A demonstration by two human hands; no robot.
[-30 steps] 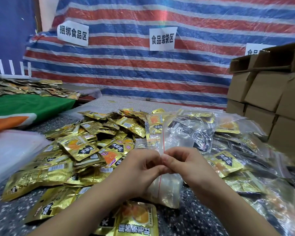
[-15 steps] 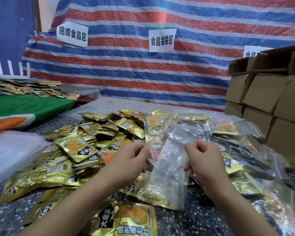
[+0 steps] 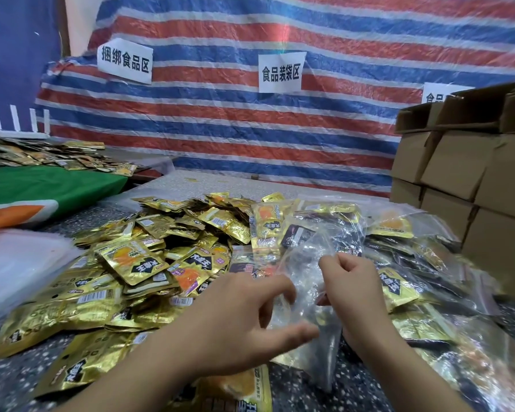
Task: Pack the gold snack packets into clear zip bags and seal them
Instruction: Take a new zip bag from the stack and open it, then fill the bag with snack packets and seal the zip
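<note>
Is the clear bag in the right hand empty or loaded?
Looks empty: the clear bag shows only the pile through it. Right hand pinches it.

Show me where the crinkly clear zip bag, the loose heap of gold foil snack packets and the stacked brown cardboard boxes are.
Crinkly clear zip bag (image 3: 306,281): head view, on its crumpled middle.
Heap of gold foil snack packets (image 3: 137,263): head view, on a top packet's face.
Stacked brown cardboard boxes (image 3: 452,162): head view, on a box's front.

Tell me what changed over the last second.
The left hand let go of the clear bag and spread open toward the gold packets. The right hand moved right, pinching the bag's mouth. The packet pile and boxes stayed put.
</note>
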